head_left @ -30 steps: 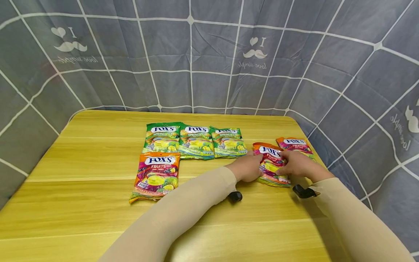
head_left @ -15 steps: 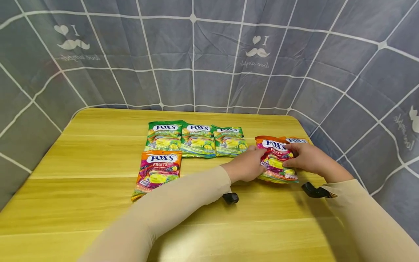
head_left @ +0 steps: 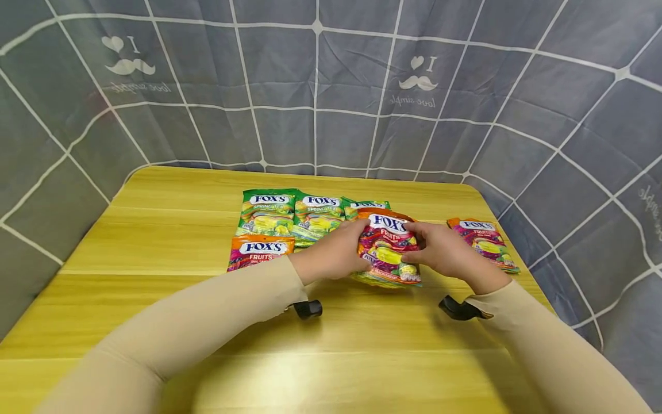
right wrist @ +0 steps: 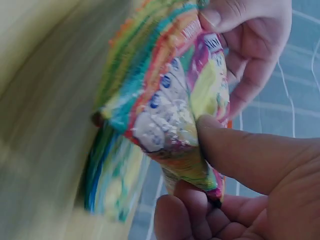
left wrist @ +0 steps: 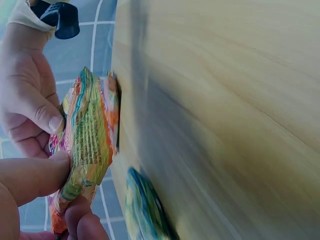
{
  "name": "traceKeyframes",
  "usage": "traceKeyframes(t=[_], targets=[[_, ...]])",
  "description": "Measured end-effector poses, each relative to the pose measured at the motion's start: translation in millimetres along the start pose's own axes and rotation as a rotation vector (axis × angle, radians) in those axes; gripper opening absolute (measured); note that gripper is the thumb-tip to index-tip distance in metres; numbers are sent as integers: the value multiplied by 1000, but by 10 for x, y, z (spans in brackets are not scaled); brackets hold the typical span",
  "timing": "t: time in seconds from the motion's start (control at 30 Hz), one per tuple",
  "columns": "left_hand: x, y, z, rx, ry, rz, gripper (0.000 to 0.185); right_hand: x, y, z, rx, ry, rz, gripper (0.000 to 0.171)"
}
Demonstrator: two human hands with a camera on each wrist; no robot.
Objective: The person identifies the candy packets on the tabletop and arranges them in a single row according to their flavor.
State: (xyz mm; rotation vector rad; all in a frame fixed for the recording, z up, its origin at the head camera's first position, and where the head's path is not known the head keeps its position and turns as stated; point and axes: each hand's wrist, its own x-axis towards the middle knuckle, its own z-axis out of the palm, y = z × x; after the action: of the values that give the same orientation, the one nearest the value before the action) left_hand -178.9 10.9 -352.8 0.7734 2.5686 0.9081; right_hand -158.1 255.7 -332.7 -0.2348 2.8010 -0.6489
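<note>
Both hands hold one orange Fox's Fruits candy bag (head_left: 388,250) just above the wooden table (head_left: 155,230). My left hand (head_left: 336,253) grips its left edge, thumb on the front, as the left wrist view shows on the bag (left wrist: 87,145). My right hand (head_left: 439,250) pinches its right edge; the right wrist view shows the thumb pressed on the bag (right wrist: 175,115). Another orange Fruits bag (head_left: 261,253) lies at the left, partly hidden by my left forearm. A third orange bag (head_left: 483,241) lies at the right.
Three green Fox's Spring Tea bags (head_left: 315,215) lie in a row behind the held bag, the rightmost mostly hidden by it. A grey checked cloth (head_left: 331,86) walls the table's back and sides. The table's right edge (head_left: 538,282) runs close to my right forearm.
Both hands have carried the orange bag leftward, away from the far right bag, so it now sits in front of the third green bag.
</note>
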Motion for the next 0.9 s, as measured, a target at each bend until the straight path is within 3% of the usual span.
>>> traceKeyframes(t=[0.17, 0.43, 0.67, 0.9], targets=[[-210, -255, -153, 3, 10, -56, 102, 178, -245, 196, 31, -27, -43, 78], [-444, -539, -253, 46, -9, -143, 103, 385, -493, 494, 38, -59, -105, 78], [-551, -736, -283, 29, -31, -181, 102, 491, -624, 695, 15, -82, -139, 77], [-619, -878, -315, 126, -65, -189, 98, 551, -714, 836, 54, -117, -147, 78]])
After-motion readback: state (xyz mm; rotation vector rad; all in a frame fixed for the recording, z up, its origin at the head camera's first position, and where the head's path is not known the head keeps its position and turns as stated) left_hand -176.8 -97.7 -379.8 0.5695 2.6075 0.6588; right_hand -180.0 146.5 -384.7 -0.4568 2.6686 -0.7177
